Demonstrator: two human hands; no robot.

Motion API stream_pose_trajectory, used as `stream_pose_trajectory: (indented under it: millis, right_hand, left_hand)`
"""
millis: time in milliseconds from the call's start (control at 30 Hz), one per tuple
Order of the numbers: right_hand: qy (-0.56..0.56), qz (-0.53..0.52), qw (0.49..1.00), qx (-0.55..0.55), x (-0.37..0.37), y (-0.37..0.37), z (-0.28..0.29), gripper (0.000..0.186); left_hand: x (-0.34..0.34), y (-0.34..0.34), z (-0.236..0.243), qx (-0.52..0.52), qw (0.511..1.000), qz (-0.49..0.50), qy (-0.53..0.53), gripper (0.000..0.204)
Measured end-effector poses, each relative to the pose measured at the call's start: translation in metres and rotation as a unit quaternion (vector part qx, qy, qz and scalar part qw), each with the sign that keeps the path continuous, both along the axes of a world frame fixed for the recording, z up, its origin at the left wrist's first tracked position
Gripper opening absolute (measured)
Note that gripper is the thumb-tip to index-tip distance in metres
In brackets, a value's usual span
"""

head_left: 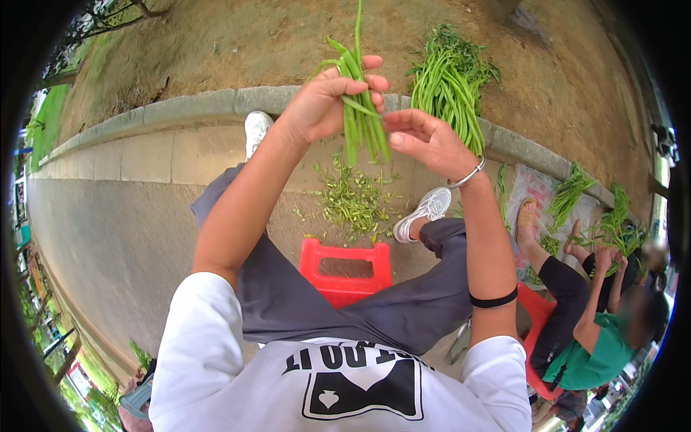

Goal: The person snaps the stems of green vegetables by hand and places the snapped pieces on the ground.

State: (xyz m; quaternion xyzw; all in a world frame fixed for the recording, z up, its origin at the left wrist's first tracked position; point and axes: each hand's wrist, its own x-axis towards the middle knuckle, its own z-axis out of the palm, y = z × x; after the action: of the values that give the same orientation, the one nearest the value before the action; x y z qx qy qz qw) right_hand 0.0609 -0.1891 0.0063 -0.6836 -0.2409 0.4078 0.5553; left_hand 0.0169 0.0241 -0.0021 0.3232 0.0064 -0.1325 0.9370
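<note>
My left hand (327,101) is closed around a small bunch of green stalks (358,108) held upright in front of me. My right hand (425,137) is just to the right of the bunch, fingers curled and pinching at the lower ends of the stalks. A silver bangle sits on my right wrist and a black band on that forearm. On the pavement below the hands lies a scatter of green trimmings (353,201). A big pile of the same green stalks (450,83) rests on the kerb beyond my right hand.
I sit on a red plastic stool (345,268), legs spread, white shoes (428,210) on the pavement. A stone kerb (187,108) borders bare earth behind. At right another person in a green top (594,353) sits by more green stalks (576,189).
</note>
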Motion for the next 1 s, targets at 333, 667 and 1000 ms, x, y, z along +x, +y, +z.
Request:
stream_pose_trajectory:
  millis: [333,667,1000]
  right_hand:
    - [0.100,-0.094,0.989,0.046,-0.006,0.012,-0.007,0.047]
    - [0.088,-0.089,0.992,0.035,-0.007,0.011,-0.009,0.033]
    - [0.095,-0.271,0.955,0.077,-0.004,0.016,-0.016,0.028]
  left_hand:
    - [-0.013,-0.033,0.001,0.236,0.968,-0.082,-0.007,0.068]
    - [-0.017,-0.047,-0.003,0.362,0.917,-0.130,-0.105,0.075]
    - [-0.016,-0.051,-0.008,0.316,0.947,-0.056,-0.021,0.067]
